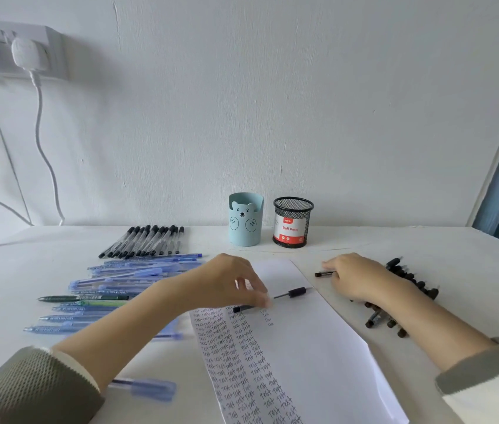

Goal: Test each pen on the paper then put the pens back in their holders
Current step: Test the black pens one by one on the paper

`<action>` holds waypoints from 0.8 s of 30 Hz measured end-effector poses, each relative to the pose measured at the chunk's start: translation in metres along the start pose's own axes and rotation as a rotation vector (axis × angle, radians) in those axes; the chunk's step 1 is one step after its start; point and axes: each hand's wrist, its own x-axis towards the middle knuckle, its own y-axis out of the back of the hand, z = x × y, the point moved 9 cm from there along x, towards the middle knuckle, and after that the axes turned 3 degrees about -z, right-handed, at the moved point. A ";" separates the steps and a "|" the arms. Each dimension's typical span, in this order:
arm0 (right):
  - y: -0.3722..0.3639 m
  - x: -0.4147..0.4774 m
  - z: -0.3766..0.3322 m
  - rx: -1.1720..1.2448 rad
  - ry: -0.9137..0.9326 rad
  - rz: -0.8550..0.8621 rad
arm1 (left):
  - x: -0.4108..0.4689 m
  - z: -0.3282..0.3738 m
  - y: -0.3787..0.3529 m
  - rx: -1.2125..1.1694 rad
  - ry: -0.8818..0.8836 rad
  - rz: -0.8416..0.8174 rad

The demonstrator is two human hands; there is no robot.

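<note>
A white paper (312, 347) filled with columns of "Test" lies in front of me. A black pen (295, 292) lies slanted across the paper's top. My left hand (226, 283) reaches over from the left and pinches this pen near its middle. My right hand (355, 278) rests on the table right of the paper, closed on another black pen (324, 274) whose end sticks out to the left. Behind stand two holders: a light blue bear cup (245, 221) and a black mesh cup (292, 223) labelled "Ball Pens".
Several black-capped clear pens (147, 241) lie in a row at the back left. Below them are several blue pens (125, 280) and a green pen (83, 298). A pile of black pens (410, 280) lies under my right wrist. A blurred blue pen (150, 388) lies near my left sleeve.
</note>
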 end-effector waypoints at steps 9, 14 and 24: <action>0.024 -0.004 -0.005 0.082 0.050 0.250 | -0.019 -0.003 0.098 0.227 -0.118 0.567; 0.038 -0.016 -0.034 0.302 0.199 0.342 | -0.042 -0.088 0.162 0.197 0.356 0.779; 0.037 -0.029 -0.049 0.718 0.117 0.262 | -0.029 -0.152 0.121 0.330 0.650 0.529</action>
